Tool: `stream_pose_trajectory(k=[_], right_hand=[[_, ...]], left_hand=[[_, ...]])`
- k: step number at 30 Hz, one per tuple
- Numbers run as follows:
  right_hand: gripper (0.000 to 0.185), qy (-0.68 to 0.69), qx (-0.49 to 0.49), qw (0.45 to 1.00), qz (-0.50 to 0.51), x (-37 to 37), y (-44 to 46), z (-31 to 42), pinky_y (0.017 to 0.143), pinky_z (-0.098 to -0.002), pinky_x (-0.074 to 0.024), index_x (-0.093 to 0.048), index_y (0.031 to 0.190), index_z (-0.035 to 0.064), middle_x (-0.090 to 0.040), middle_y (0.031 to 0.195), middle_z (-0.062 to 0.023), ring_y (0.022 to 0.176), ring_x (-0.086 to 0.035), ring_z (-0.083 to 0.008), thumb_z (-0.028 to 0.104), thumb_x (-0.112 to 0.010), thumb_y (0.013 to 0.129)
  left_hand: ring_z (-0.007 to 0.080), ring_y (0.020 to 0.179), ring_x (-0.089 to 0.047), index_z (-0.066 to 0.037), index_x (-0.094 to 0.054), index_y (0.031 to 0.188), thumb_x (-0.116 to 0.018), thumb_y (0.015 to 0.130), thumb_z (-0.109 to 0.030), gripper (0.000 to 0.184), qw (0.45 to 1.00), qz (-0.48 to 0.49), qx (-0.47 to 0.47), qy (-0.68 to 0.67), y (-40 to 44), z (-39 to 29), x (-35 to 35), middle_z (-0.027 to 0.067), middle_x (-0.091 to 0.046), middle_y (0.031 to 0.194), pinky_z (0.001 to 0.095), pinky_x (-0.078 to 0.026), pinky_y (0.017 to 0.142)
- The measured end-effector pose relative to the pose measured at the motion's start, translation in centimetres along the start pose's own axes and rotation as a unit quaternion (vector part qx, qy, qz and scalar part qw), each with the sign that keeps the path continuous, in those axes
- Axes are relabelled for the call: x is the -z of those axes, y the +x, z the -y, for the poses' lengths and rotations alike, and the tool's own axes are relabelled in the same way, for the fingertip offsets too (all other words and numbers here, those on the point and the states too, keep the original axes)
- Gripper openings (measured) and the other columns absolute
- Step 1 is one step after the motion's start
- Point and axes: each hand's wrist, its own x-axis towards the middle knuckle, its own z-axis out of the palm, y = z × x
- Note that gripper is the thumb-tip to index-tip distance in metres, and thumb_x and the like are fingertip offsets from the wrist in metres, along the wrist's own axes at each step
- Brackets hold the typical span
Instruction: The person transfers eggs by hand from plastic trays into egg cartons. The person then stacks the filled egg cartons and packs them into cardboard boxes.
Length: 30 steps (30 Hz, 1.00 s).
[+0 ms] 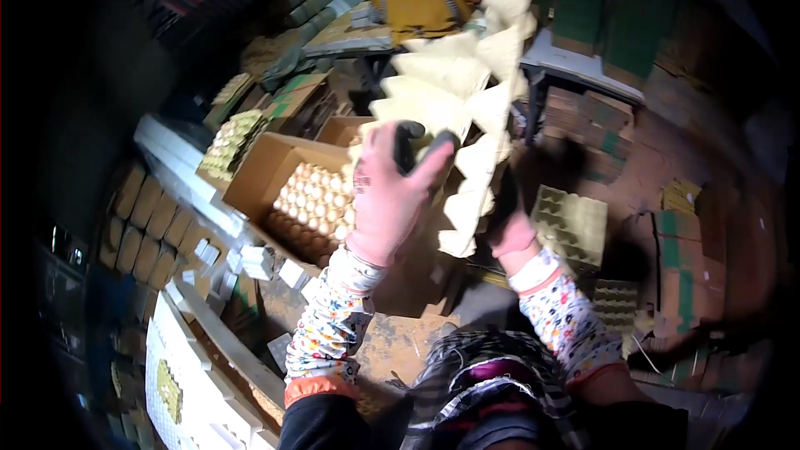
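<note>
- We hold the molded-pulp egg tray [479, 112] up in the air, just to the right of the open cardboard egg box [258, 168] and higher than its rim; whether it is one tray or several nested, we cannot tell.
- Our left hand [390, 187], in a pink glove with dark fingertips, is in front of the egg box's right side, its fingers bent at the tray and its thumb set apart; we cannot tell whether it grips.
- Our right hand [510, 229] is farther right of the egg box, reaching behind the tray; its fingers are mostly hidden, but we judge that it grasps the tray's edge.
- As far along as we can see, rows of eggs [310, 200] fill the visible part of the egg box, below its rim, with the top layer uncovered; the tray is not inside.
- The tray and our left hand block our view of the egg box's right part.
- Behind the egg box stands a second cardboard box [340, 129]; farther off is a person in a yellow top [421, 0].
- Right of the egg box, lower down, lie more egg trays [569, 227], well apart from it.
</note>
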Motion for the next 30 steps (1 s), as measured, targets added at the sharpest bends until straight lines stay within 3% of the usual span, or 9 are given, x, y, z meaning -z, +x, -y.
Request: stream_pose_trajectory(k=[2, 5, 9, 16, 17, 20, 21, 24, 30], right_hand=[[0.043, -0.183, 0.095, 0.978, 0.015, -4.9, -4.0, 0.7, 0.094, -0.0357, -0.0467, -0.050, 0.129, 0.0085, -0.060, 0.118, -0.0059, 0.106, -0.058, -0.0228, 0.038, -0.041, 0.100], [0.035, -0.129, 0.045, 0.991, 0.002, -5.0, -6.6, 1.2, 0.086, -0.0341, -0.0457, -0.050, 0.121, 0.0105, -0.056, 0.109, -0.0029, 0.095, -0.055, -0.0189, 0.036, -0.044, 0.098], [0.024, -0.091, 0.002, 0.996, 0.007, -4.4, -10.0, 3.0, 0.075, -0.0320, -0.0444, -0.049, 0.110, 0.0132, -0.050, 0.096, 0.0011, 0.081, -0.051, -0.0136, 0.033, -0.048, 0.096], [0.009, 0.168, -0.080, 0.975, 0.118, -4.5, -13.7, 13.4, 0.059, -0.0286, -0.0418, -0.047, 0.091, 0.0183, -0.041, 0.077, 0.0071, 0.060, -0.041, -0.0073, 0.025, -0.051, 0.094], [0.014, -0.148, 0.004, 0.989, -0.010, -2.6, -13.9, 13.8, 0.056, -0.0271, -0.0386, -0.048, 0.093, 0.0189, -0.041, 0.076, 0.0075, 0.057, -0.038, -0.0071, 0.032, -0.047, 0.096], [0.023, 0.206, -0.090, 0.970, 0.089, 0.9, -14.1, 13.6, 0.061, -0.0275, -0.0455, -0.056, 0.100, 0.0208, -0.054, 0.084, 0.0082, 0.064, -0.053, -0.0061, 0.040, -0.043, 0.100], [0.024, -0.015, -0.061, 0.997, -0.041, 3.4, -14.5, 13.0, 0.068, -0.0289, -0.0492, -0.058, 0.104, 0.0203, -0.059, 0.091, 0.0078, 0.075, -0.058, -0.0064, 0.039, -0.044, 0.100], [0.023, -0.050, -0.023, 0.996, -0.072, 2.1, -16.4, 11.9, 0.075, -0.0300, -0.0465, -0.054, 0.111, 0.0163, -0.057, 0.099, 0.0031, 0.083, -0.056, -0.0102, 0.034, -0.045, 0.100], [0.031, -0.136, 0.060, 0.978, -0.146, 6.2, -26.2, 14.1, 0.090, -0.0322, -0.0410, -0.047, 0.124, 0.0082, -0.053, 0.114, -0.0063, 0.100, -0.052, -0.0179, 0.025, -0.047, 0.098]], left_hand=[[0.0398, 0.098, -0.054, 0.000, -0.050, 0.124, -0.074, 0.078, -0.036, 0.064, 0.978, 0.077, -0.116, 0.152, -1.3, 1.2, -4.1, 0.0237, -0.052, 0.110, 0.0441, -0.046, 0.085], [0.0419, 0.111, -0.046, -0.002, -0.038, 0.137, -0.076, 0.073, -0.041, 0.084, 0.943, 0.150, -0.181, 0.235, -3.8, 1.0, -7.3, 0.0244, -0.045, 0.119, 0.0479, -0.037, 0.096], [0.0382, 0.096, -0.055, -0.006, -0.048, 0.129, -0.079, 0.073, -0.035, 0.070, 0.945, 0.196, -0.193, 0.178, -4.5, -3.1, -8.5, 0.0202, -0.051, 0.112, 0.0437, -0.047, 0.084], [0.0321, 0.096, -0.058, -0.001, -0.060, 0.118, -0.074, 0.077, -0.006, 0.044, 0.990, -0.045, -0.137, 0.005, -5.2, -5.8, -11.4, 0.0179, -0.055, 0.108, 0.0360, -0.049, 0.083], [0.0313, 0.096, -0.057, -0.001, -0.061, 0.116, -0.072, 0.076, 0.000, 0.041, 0.992, -0.049, -0.113, -0.039, -5.5, -5.9, -11.8, 0.0168, -0.056, 0.108, 0.0351, -0.049, 0.083], [0.0272, 0.098, -0.057, 0.000, -0.061, 0.118, -0.072, 0.076, -0.002, 0.044, 0.986, 0.019, -0.136, -0.095, -6.8, -9.5, -12.9, 0.0160, -0.056, 0.111, 0.0324, -0.048, 0.085], [0.0246, 0.100, -0.056, 0.002, -0.059, 0.119, -0.073, 0.076, -0.003, 0.045, 0.982, 0.043, -0.125, -0.133, -7.2, -9.9, -13.4, 0.0147, -0.055, 0.114, 0.0310, -0.047, 0.085], [0.0198, 0.106, -0.053, 0.007, -0.056, 0.121, -0.076, 0.078, -0.007, 0.049, 0.937, 0.105, 0.065, -0.326, -8.8, -12.2, -14.6, 0.0123, -0.051, 0.120, 0.0294, -0.045, 0.090], [0.0260, 0.117, -0.050, 0.008, -0.051, 0.124, -0.069, 0.085, -0.030, 0.058, 0.923, 0.227, 0.031, -0.308, -14.4, -9.7, -19.8, 0.0183, -0.048, 0.129, 0.0343, -0.037, 0.102]])
